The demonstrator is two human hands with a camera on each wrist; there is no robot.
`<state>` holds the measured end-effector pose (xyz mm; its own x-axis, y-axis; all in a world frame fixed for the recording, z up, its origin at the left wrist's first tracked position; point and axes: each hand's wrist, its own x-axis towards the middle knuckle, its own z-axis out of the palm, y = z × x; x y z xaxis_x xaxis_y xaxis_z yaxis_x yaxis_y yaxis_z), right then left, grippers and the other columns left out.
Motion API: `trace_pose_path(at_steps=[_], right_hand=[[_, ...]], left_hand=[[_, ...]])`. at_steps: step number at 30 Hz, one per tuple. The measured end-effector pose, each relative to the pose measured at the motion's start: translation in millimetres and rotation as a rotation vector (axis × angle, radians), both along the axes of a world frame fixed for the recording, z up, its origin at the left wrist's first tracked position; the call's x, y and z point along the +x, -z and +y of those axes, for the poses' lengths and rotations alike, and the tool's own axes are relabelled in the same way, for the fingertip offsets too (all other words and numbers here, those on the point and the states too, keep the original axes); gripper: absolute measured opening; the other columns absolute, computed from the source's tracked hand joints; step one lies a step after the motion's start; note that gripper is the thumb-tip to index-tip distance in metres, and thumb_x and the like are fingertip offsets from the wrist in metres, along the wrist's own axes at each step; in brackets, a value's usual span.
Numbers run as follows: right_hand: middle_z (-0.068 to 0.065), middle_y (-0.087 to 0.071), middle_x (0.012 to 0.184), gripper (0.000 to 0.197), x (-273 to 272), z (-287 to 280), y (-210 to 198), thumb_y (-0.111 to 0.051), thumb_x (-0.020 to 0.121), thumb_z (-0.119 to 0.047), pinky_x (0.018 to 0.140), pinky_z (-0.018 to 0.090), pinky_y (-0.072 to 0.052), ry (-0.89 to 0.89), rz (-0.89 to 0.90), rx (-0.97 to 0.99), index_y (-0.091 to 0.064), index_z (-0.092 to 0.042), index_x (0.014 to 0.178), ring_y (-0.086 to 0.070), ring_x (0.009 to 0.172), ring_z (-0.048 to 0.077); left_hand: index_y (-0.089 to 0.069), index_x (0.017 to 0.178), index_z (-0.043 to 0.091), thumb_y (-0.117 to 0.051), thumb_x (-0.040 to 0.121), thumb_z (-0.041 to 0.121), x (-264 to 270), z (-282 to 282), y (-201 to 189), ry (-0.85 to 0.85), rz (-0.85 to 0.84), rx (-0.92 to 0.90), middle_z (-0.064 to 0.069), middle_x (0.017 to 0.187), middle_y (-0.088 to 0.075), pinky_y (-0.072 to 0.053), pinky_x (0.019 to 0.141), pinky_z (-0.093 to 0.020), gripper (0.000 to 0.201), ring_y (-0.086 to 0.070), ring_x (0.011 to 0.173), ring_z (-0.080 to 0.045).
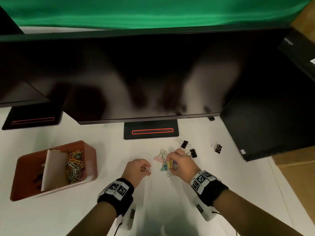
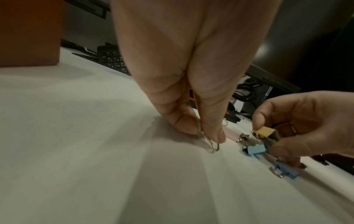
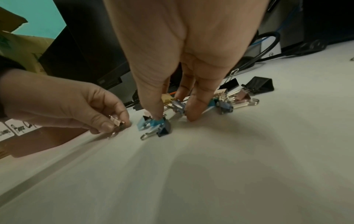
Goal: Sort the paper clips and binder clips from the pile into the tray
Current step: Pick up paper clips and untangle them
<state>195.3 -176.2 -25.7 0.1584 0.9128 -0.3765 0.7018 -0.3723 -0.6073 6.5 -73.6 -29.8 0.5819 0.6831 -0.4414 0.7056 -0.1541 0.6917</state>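
A red-brown tray point(image 1: 22, 176) with a paper divider stands at the left; coloured paper clips point(image 1: 75, 165) fill its right compartment. A small pile of binder clips point(image 1: 164, 165) lies mid-table, among them pink point(image 1: 157, 158), light blue point(image 2: 254, 149) and blue point(image 2: 287, 171) ones. My right hand point(image 1: 170, 160) reaches down into the pile and pinches a yellow binder clip point(image 2: 266, 131). Just left of the pile, my left hand point(image 1: 147, 168) pinches a small binder clip point(image 3: 116, 121) by its wire handles, low over the table.
Three black binder clips point(image 1: 184, 143) point(image 1: 193, 152) point(image 1: 218, 148) lie behind and right of the pile. A large dark monitor point(image 1: 144, 74) overhangs the desk on its base point(image 1: 150, 131). A black case point(image 1: 264, 125) and cardboard box point(image 1: 298, 176) stand at the right.
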Motion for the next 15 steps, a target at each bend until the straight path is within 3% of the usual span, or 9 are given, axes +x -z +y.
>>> trace_pose_path(at_steps=[4,7,12,15], right_hand=[[-0.005,-0.046,0.103,0.029,-7.8,0.4,-15.0,-0.069,0.077,-0.011,0.08,0.023,-0.05,0.002,0.045,0.095,-0.06,-0.022,0.102,-0.055,0.09,0.014],[-0.007,-0.046,0.104,0.03,-27.4,13.7,-36.9,-0.07,0.078,-0.013,0.077,0.018,-0.049,-0.043,0.062,0.209,-0.061,-0.024,0.104,-0.055,0.089,0.012],[-0.009,-0.044,0.1,0.029,-96.6,67.2,-80.5,-0.07,0.079,-0.013,0.076,0.015,-0.044,-0.201,0.139,0.354,-0.06,-0.025,0.103,-0.049,0.086,0.007],[-0.012,-0.04,0.1,0.03,-159.2,111.6,-100.2,-0.07,0.079,-0.014,0.078,0.021,-0.047,-0.324,0.201,0.405,-0.059,-0.027,0.103,-0.049,0.088,0.01]], left_hand=[[-0.067,0.081,0.028,-0.075,0.073,0.008,-19.2,5.1,-23.5,-0.071,-0.114,0.006,0.004,0.076,-0.067,-0.044,0.069,-0.007,0.023,-0.061,0.069,-0.004],[-0.066,0.081,0.033,-0.074,0.074,0.007,-47.1,15.6,-50.4,-0.143,-0.19,0.054,0.011,0.075,-0.069,-0.05,0.072,-0.014,0.028,-0.064,0.074,-0.006],[-0.07,0.096,0.024,-0.071,0.078,0.011,-131.5,46.4,-94.4,-0.301,-0.176,0.137,0.003,0.086,-0.071,-0.054,0.077,-0.023,0.023,-0.067,0.08,-0.009],[-0.071,0.094,0.02,-0.071,0.078,0.013,-194.0,66.7,-113.7,-0.424,-0.07,0.271,0.004,0.088,-0.07,-0.051,0.08,-0.025,0.018,-0.064,0.081,-0.007]])
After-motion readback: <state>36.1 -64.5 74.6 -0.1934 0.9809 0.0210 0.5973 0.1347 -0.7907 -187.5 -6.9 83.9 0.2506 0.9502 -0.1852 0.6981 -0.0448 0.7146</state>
